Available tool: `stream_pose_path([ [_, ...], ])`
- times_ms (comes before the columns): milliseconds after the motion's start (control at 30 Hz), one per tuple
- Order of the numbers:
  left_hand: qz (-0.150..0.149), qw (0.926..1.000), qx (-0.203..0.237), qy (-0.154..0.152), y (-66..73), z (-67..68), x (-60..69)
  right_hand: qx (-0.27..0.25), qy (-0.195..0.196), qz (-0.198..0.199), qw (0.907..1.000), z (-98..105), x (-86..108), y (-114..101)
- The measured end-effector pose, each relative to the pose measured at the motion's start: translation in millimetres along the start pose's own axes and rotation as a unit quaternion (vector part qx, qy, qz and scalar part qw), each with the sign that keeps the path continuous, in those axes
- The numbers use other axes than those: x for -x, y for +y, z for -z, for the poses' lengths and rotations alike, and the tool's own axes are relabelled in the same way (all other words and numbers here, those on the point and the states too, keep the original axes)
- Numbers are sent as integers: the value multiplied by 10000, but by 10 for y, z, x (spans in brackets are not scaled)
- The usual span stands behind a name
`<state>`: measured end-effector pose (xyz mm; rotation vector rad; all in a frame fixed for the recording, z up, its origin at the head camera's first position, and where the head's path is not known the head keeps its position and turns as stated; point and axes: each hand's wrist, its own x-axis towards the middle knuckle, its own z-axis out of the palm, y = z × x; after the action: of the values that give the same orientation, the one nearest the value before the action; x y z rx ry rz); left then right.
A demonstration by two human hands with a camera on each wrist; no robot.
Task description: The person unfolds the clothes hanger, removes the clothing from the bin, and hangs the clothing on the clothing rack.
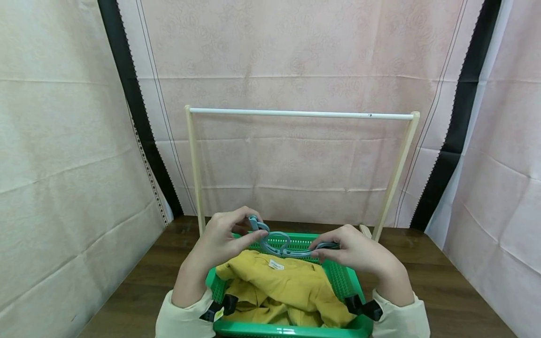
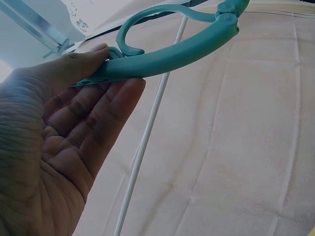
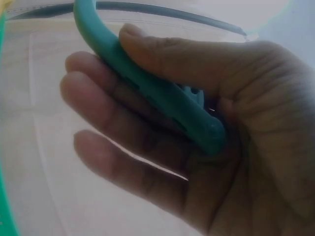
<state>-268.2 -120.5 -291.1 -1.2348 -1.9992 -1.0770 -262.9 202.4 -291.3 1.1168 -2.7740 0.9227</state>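
Pale curtains [image 1: 296,51], 2 black strips [image 1: 124,70], tabletop [image 1: 135,286]

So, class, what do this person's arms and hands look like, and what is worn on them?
The left hand and right hand are ungloved. The left sleeve and right sleeve are pale and loose. A black band shows at the left cuff, with a small yellowish label; another black band shows at the right.

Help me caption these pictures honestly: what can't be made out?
Head: any wording on the white rectangular label, too small.
Head: most of the floor of the green plastic basket, hidden by the yellow cloth garment.
Right wrist: the far part of the teal curved plastic hanger, cut off by the top edge.
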Motion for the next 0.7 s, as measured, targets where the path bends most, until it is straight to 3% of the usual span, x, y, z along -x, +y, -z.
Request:
stream_pose_path([
  [167, 16, 10000, 55, 37, 7, 4, -1, -36, -14, -17, 10000, -4, 0, -5],
  [400, -205, 9993, 228, 229, 16, 5, -12, 351, 133, -25, 9993, -6, 4, 3],
  [700, -624, 9964, 345, 460, 6, 1, -30, -48, -108, 338, 9994, -43, -50, 17],
])
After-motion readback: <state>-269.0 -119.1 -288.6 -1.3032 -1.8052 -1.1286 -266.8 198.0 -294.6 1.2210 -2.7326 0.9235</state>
